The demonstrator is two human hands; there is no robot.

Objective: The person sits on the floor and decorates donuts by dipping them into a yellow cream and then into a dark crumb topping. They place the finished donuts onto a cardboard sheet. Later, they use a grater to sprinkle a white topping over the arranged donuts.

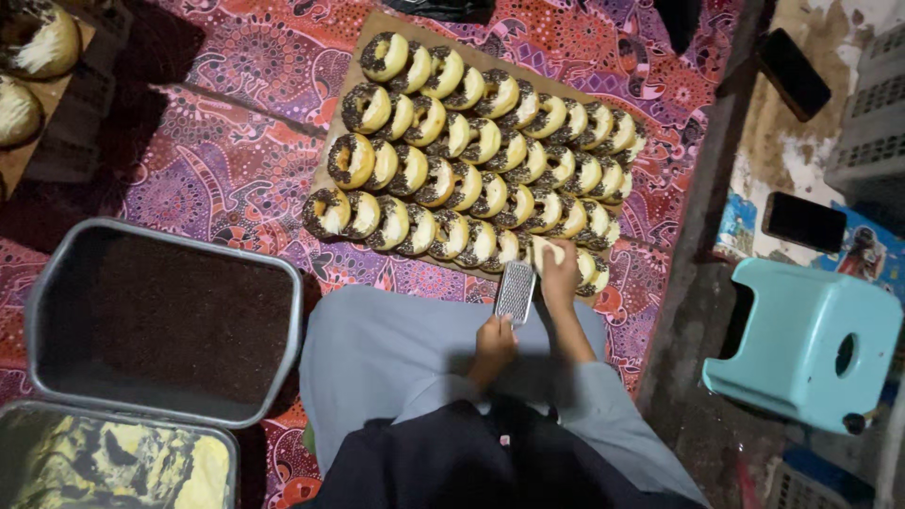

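Observation:
Several rows of ring doughnuts (471, 151) with dark sprinkles and pale topping lie overlapped on a brown board (370, 36). My left hand (493, 341) grips the handle of a small metal grater (516, 290), held upright over the board's near edge. My right hand (559, 269) holds a pale block (547, 249), probably cheese, against the grater's side, just above the nearest row of doughnuts.
A grey tub of dark sprinkles (160, 320) sits at my left, with another tub of yellowish stuff (113, 462) below it. A patterned red and purple cloth (226, 170) covers the floor. A turquoise stool (806, 339) and two dark phones (803, 221) are at right.

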